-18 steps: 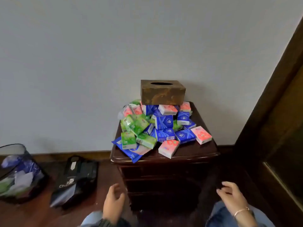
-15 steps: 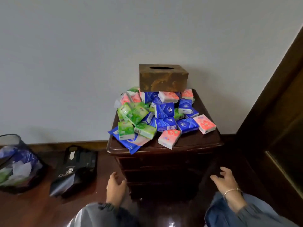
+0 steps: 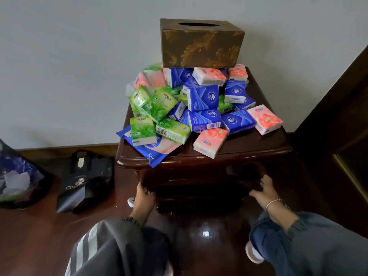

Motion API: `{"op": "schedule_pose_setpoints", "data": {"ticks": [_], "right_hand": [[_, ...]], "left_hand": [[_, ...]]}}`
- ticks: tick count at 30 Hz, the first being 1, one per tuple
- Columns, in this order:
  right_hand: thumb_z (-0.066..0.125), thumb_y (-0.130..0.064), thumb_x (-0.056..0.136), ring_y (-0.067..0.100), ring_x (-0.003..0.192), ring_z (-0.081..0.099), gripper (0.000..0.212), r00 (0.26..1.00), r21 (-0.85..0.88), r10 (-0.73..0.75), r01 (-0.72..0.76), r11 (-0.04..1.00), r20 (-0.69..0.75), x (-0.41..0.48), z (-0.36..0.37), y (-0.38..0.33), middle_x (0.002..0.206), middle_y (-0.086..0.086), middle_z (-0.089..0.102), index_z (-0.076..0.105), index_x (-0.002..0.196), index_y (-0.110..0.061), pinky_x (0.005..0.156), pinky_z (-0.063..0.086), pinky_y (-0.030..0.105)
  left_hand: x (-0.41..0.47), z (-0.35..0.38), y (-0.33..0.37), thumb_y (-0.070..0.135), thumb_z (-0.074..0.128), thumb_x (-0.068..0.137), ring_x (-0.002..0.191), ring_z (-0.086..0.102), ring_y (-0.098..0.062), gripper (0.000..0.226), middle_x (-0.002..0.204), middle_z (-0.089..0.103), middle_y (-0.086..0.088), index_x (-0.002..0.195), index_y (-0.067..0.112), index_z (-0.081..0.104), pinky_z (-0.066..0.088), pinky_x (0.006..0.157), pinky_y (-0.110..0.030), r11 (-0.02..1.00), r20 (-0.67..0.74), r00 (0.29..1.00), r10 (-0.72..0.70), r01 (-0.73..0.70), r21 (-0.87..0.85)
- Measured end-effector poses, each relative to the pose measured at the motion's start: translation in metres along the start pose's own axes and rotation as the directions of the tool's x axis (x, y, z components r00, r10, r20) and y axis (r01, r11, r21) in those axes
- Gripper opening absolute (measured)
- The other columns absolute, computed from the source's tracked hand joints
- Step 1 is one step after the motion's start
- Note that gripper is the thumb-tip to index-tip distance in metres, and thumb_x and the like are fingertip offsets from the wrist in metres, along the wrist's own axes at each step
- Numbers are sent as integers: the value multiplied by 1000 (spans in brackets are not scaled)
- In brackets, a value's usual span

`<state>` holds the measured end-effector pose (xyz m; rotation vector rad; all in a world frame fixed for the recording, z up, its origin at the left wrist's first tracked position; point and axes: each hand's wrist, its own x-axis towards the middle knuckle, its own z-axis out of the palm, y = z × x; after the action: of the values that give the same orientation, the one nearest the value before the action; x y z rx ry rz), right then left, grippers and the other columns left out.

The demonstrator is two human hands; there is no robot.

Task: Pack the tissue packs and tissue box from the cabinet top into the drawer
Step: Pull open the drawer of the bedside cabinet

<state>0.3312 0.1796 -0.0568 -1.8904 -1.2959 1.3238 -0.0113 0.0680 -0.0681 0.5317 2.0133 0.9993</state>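
At cabinet front: left grip curled on drawer edge; right grip spread, touching drawer.

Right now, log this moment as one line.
left hand: at drawer front | right hand: at drawer front | drawer: closed | tissue box: atop tissue packs, on cabinet top

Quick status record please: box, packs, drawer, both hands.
box: upright, slot up, on the back of the pile
packs: green, blue and pink, heaped on the cabinet top
drawer: front in shadow; looks shut, not certain
left hand: on the front's left edge; grip unclear
right hand: on the front's right side, fingers spread
bag: black, on the floor left of the cabinet
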Motion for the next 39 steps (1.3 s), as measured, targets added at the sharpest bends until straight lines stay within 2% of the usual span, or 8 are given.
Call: {"op": "schedule_pose_setpoints", "data": {"ticks": [5,9,12,17,22,27,34,39], "right_hand": [[47,21,78,31,133,38,68,992,-17,86,-85,996,90,2,-26,1,140,17,41,30,140,-3,90,40,34],[62,3,69,31,110,54,42,940,-407,200,-74,910,277,-23,-63,-9,110,16,57,49,109,1,88,44,38],[68,-25,79,24,118,53,54,856,-733,345,58,678,386,-53,-78,-15,128,11,56,49,127,-10,97,43,33],[41,-54,91,18,147,5,73,914,-838,-40,387,384,404,-101,-30,-9,159,-3,7,8,150,-25,116,10,44],[30,-51,96,14,141,26,56,904,-833,-119,425,353,410,-115,4,-4,152,-3,30,29,145,-26,116,13,41],[32,-61,91,18,106,59,49,892,-814,-97,444,374,442,-124,-12,-13,113,-3,64,62,111,-28,89,43,31],[32,-73,84,21,94,65,71,833,-802,185,406,438,522,-146,-29,3,100,5,71,73,93,-15,85,48,33],[33,-66,88,16,83,63,62,849,-784,159,371,498,503,-151,-29,1,82,-2,67,69,75,-17,74,46,27]], "left_hand": [[-13,-31,9,20,52,72,110,54,-26,45,113,62,-5,117,19,49,47,96,-42,974,111,992,-66,40,223],[-25,-63,16,15,63,76,90,65,-21,18,82,74,4,93,14,65,54,77,-22,893,372,921,-119,-65,445],[-44,-73,16,57,66,69,109,59,-18,68,117,64,1,122,17,53,44,100,-31,685,474,840,-264,-182,705],[-93,-27,12,57,44,92,136,38,-19,66,150,39,2,147,24,31,29,112,-39,458,393,871,295,-490,742],[-118,11,1,54,34,97,131,42,-22,52,140,49,0,139,24,44,26,113,-39,273,433,867,246,-491,827],[-120,7,7,53,26,98,108,58,-29,53,115,63,-11,125,20,57,41,83,-33,329,477,874,90,-478,814],[-130,-13,-25,51,18,100,121,52,-31,50,133,53,-16,141,33,41,35,103,-37,321,533,821,-202,-459,828],[-134,-14,-26,66,21,93,110,59,-27,74,120,63,-12,120,10,61,39,102,-36,539,397,894,-209,-233,809]]}}
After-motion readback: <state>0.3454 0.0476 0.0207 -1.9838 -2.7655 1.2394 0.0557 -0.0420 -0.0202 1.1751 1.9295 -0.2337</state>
